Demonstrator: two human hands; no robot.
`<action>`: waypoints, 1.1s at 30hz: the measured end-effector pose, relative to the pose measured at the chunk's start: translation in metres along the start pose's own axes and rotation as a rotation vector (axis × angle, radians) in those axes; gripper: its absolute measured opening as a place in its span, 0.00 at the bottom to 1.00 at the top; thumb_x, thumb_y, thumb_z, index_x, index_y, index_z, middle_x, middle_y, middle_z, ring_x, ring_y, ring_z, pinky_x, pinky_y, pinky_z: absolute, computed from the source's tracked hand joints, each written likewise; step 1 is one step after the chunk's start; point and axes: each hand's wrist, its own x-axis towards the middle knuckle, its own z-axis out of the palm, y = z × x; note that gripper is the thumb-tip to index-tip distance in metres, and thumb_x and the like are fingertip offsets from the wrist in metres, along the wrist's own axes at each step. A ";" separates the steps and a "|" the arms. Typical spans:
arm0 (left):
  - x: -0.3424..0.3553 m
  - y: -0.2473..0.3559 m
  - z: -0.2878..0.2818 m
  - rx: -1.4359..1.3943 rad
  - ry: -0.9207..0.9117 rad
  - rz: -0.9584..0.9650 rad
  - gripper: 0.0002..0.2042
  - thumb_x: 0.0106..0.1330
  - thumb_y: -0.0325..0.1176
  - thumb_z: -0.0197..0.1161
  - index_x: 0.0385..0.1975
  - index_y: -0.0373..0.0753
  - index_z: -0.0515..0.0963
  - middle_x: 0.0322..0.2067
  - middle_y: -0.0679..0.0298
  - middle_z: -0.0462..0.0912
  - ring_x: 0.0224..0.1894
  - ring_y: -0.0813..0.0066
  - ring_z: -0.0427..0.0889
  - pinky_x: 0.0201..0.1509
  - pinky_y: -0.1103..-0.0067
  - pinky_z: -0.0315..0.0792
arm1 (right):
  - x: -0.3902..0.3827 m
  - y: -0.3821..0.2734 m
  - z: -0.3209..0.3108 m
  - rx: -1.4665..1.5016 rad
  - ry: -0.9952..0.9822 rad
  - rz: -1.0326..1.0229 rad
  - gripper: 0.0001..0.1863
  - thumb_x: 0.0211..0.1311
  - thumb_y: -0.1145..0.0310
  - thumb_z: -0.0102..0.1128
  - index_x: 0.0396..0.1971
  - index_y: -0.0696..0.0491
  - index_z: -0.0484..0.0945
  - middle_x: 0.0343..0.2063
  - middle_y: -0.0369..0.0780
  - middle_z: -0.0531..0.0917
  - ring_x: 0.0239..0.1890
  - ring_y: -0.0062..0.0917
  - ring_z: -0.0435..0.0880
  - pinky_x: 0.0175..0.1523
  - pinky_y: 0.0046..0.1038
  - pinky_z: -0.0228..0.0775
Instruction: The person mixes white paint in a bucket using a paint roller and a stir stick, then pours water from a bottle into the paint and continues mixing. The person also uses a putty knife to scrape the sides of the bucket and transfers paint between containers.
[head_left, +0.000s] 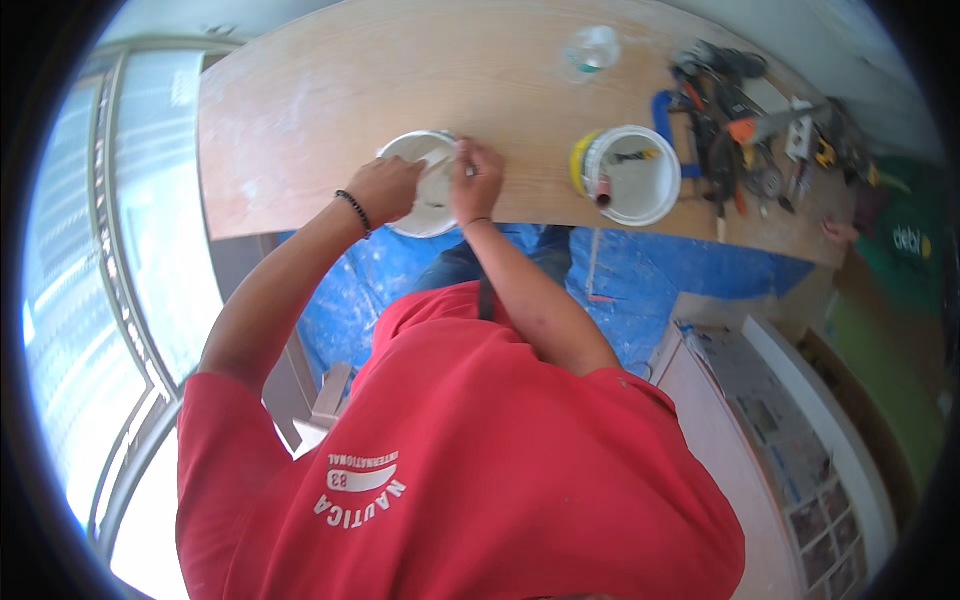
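Note:
A white bucket stands at the near edge of the wooden table, with pale material inside. My left hand reaches over its left side, fingers closed on a pale flat strip that slants across the opening. At the right rim is my right hand, its fingers curled; what they grip is hard to make out. The strip's far end comes close to the right hand, but whether they touch is unclear.
Right of my hands stands a second white bucket with a yellow-handled tool in it. A clear plastic container lies farther back. Tools, including an orange-handled saw, crowd the right end. Blue sheeting covers the floor. Another person's hand shows far right.

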 end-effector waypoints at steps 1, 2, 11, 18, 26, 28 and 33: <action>0.009 0.007 -0.001 0.063 0.063 0.030 0.24 0.67 0.32 0.62 0.65 0.36 0.75 0.42 0.46 0.88 0.49 0.47 0.87 0.53 0.57 0.80 | 0.000 -0.003 -0.001 -0.034 0.016 0.000 0.12 0.76 0.62 0.61 0.42 0.51 0.90 0.41 0.40 0.89 0.46 0.35 0.84 0.56 0.37 0.72; 0.018 0.014 0.000 0.117 0.089 0.005 0.24 0.68 0.32 0.62 0.65 0.38 0.76 0.41 0.47 0.88 0.47 0.49 0.88 0.51 0.58 0.80 | 0.000 -0.005 -0.002 -0.057 0.021 0.003 0.12 0.76 0.62 0.61 0.42 0.50 0.90 0.41 0.39 0.89 0.46 0.35 0.83 0.56 0.37 0.72; 0.022 0.038 0.064 0.778 0.224 -0.179 0.28 0.72 0.35 0.59 0.73 0.51 0.69 0.44 0.54 0.82 0.43 0.60 0.87 0.38 0.62 0.81 | 0.003 -0.004 0.006 -0.038 0.038 -0.004 0.14 0.77 0.60 0.58 0.42 0.49 0.91 0.41 0.38 0.89 0.46 0.37 0.83 0.55 0.40 0.71; 0.017 0.007 0.058 0.430 0.139 -0.184 0.33 0.71 0.33 0.60 0.77 0.53 0.65 0.38 0.52 0.83 0.38 0.59 0.88 0.32 0.62 0.84 | 0.003 -0.007 0.005 -0.128 0.011 -0.005 0.14 0.77 0.60 0.57 0.44 0.48 0.91 0.43 0.37 0.90 0.46 0.36 0.82 0.53 0.40 0.71; 0.019 0.003 0.058 0.204 -0.011 -0.256 0.28 0.73 0.30 0.55 0.75 0.42 0.66 0.40 0.49 0.90 0.41 0.55 0.91 0.42 0.63 0.85 | 0.003 -0.008 0.001 -0.140 -0.018 0.000 0.14 0.77 0.61 0.57 0.47 0.47 0.91 0.44 0.36 0.90 0.46 0.38 0.82 0.55 0.39 0.73; 0.016 -0.002 0.053 0.176 -0.108 -0.286 0.28 0.73 0.28 0.54 0.75 0.41 0.67 0.40 0.50 0.91 0.43 0.54 0.91 0.45 0.62 0.84 | 0.003 -0.009 0.003 -0.158 0.012 0.004 0.15 0.79 0.61 0.55 0.45 0.48 0.91 0.44 0.36 0.91 0.46 0.35 0.84 0.55 0.38 0.72; -0.001 0.001 0.020 0.189 -0.376 -0.141 0.27 0.71 0.28 0.52 0.71 0.46 0.72 0.39 0.52 0.91 0.44 0.51 0.91 0.47 0.60 0.84 | 0.005 -0.009 0.008 -0.145 0.024 -0.011 0.15 0.80 0.61 0.55 0.44 0.49 0.91 0.44 0.36 0.91 0.47 0.35 0.84 0.56 0.38 0.72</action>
